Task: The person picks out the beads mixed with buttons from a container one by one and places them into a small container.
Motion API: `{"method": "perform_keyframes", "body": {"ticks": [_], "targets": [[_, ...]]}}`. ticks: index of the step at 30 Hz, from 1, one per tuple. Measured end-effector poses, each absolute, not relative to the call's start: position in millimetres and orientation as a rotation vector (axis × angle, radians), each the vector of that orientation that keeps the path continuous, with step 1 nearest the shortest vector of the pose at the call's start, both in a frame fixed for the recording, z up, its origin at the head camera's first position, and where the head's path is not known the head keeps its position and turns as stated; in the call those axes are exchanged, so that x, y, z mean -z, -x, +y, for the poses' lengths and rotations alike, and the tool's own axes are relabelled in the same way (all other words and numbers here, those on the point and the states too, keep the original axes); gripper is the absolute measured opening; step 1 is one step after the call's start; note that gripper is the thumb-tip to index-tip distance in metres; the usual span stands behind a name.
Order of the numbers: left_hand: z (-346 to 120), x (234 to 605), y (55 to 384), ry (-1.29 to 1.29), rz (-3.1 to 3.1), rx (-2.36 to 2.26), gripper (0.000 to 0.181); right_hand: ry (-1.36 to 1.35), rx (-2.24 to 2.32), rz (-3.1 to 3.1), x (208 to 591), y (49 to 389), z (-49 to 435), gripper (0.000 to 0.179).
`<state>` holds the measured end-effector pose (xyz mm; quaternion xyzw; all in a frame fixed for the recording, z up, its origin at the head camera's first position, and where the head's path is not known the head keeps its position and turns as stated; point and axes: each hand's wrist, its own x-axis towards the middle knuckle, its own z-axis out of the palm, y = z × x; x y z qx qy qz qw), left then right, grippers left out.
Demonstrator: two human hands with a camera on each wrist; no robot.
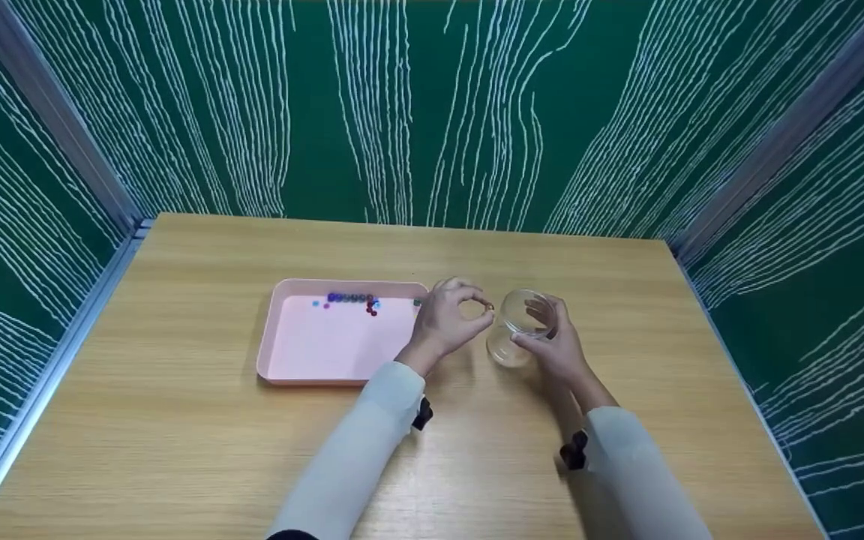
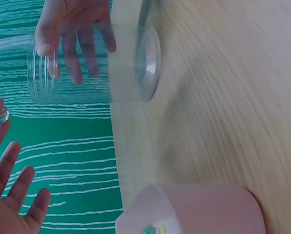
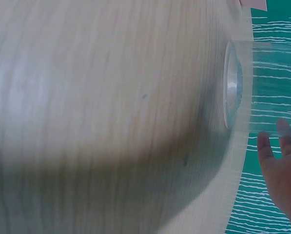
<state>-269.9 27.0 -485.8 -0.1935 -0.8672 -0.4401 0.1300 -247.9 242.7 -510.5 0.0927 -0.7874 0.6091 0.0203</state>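
My left hand (image 1: 447, 319) pinches a small clear bead (image 2: 3, 116) between thumb and forefinger; its other fingers are spread in the left wrist view. It is held above the table, between the tray's right end and a clear jar (image 2: 87, 63). The jar stands upright on the table. My right hand (image 1: 556, 345) grips it from the right near the top, thumb on the near side and fingers around the far side. Left of both hands lies a shallow pink tray (image 1: 319, 349), its right end partly hidden behind my left hand.
Along the tray's far side sits a row of dark round beads (image 1: 349, 298), with several red beads (image 1: 372, 309) at its right end and small blue and pink ones nearby. The wooden table (image 1: 177, 435) meets green, white-streaked walls (image 1: 312, 112) at the back and sides.
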Motion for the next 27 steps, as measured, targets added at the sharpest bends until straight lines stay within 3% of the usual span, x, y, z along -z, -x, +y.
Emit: {"method": "perform_keyframes", "body": {"ticks": [27], "targets": [[55.4, 477.8, 273.5, 0.483, -2.782, 1.265, 0.014, -0.295, -1.902, -2.441, 511.8, 249.4, 243.5, 0.077]]}}
